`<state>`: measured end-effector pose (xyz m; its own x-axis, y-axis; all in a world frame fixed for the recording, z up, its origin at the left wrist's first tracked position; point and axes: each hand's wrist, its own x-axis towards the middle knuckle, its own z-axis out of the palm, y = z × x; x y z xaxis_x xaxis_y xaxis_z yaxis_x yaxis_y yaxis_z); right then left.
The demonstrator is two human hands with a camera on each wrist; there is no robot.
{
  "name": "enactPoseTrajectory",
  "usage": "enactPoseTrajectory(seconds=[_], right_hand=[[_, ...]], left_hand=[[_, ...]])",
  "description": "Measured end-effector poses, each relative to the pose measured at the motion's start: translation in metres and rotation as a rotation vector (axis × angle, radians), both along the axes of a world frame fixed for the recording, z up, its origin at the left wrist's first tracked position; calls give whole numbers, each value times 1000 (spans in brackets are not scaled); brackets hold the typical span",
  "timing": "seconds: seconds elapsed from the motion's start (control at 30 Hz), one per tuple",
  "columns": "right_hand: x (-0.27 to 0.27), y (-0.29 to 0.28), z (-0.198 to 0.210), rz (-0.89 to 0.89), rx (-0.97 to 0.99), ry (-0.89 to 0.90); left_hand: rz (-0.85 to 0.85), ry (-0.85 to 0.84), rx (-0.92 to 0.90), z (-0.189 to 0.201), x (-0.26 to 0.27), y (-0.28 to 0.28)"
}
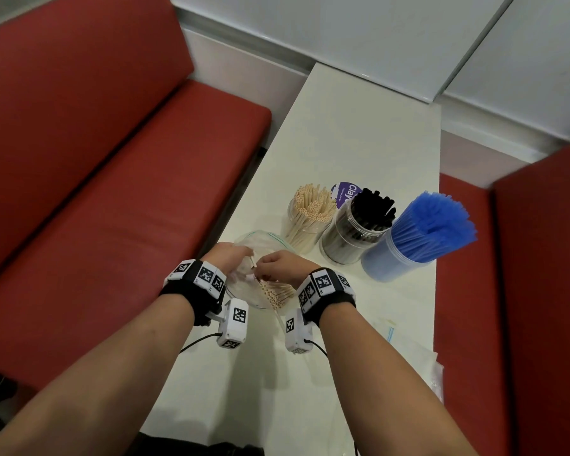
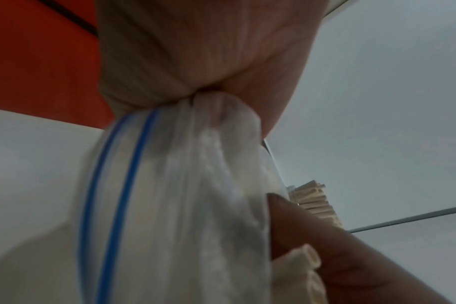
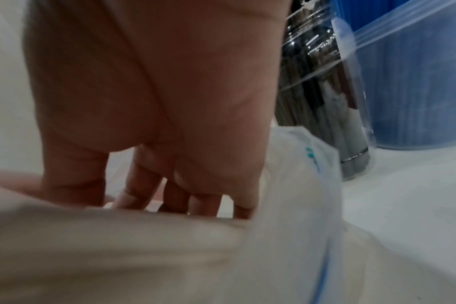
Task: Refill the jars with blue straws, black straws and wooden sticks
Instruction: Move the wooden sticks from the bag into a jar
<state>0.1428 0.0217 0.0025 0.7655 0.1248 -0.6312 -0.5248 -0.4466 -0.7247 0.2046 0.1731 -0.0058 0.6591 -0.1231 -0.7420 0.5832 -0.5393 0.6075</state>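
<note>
Clear zip bag [image 1: 244, 284] on pale worktop [image 1: 359, 133], near edge, just in front of the jar row. Bag translucent, crinkled, blue double seal line near mouth (left wrist view) [image 2: 122, 185].
Left hand [image 1: 226, 255]: fingers curled, bunching bag plastic into the palm; gathered film seen pinched in the fist [image 2: 195, 61].
Right hand [image 1: 282, 266]: reaching into bag mouth; fingers [image 3: 141, 185] extended downward toward the sticks, thumb side apparently pinching one stick upright at the mouth. Grip not certain from right wrist view.
Wooden sticks in bag [image 1: 277, 296]: pale beige, tubular, hollow open ends visible. Long axis lying roughly flat, open ends toward the camera wearer, far ends toward the jars. Two hollow ends close beside right hand in left wrist view [image 2: 302, 261].
Jar of wooden sticks [image 1: 306, 218]: clear, sticks upright, fanned slightly, tips up.
Jar of black straws [image 1: 356, 228]: clear, straws upright, leaning slightly right.
Jar of blue straws [image 1: 405, 245]: translucent; straws upright, leaning right, well above rim.
Three jars touching or nearly so, in a row left to right.
Purple round lid [image 1: 344, 190] behind jars, flat on worktop.
Red bench seat [image 1: 112, 192] left of worktop.
</note>
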Motion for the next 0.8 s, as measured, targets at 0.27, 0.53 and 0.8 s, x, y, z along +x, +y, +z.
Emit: enactPoseTrajectory(seconds=[0.27, 0.53, 0.8], right_hand=[[3, -8, 19, -203, 349, -86], [6, -13, 60, -472, 673, -280], [5, -44, 97, -493, 499, -595]], left_hand=[[9, -2, -20, -11, 2, 6], [33, 115, -23, -5, 2, -2], [18, 135, -92, 1, -2, -5]])
